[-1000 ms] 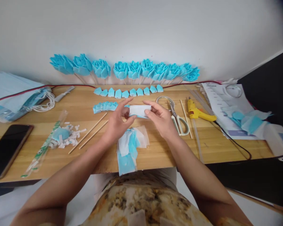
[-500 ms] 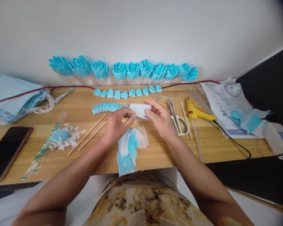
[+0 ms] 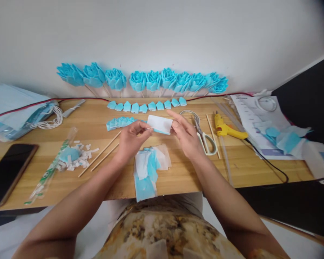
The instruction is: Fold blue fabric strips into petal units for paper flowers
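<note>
Between my hands, above the wooden table, is a small folded piece of white-and-blue fabric [image 3: 159, 124]. My left hand [image 3: 135, 138] pinches its left edge between thumb and fingers. At the right edge, my right hand [image 3: 185, 133] grips it by the thumb and fingers, the index finger raised. Below them on the table lies a loose pile of blue and white fabric pieces [image 3: 148, 171]. Just behind my left hand sits a row of overlapping folded blue pieces [image 3: 120, 122]. Farther back, a line of separate folded blue petals [image 3: 143, 108] crosses the table.
Blue fabric flowers [image 3: 153, 81] on sticks lean along the wall. Scissors [image 3: 205, 138], a yellow glue gun [image 3: 224, 127] and printed paper [image 3: 255, 108] lie right. Leftward are two wooden sticks [image 3: 104, 153], paper scraps [image 3: 81, 158], a phone [image 3: 9, 174] and a bag of masks [image 3: 21, 111].
The fabric piece has tilted, so a blue strip now shows along its lower edge. My right thumb has shifted to its right edge; my left hand has moved slightly left.
</note>
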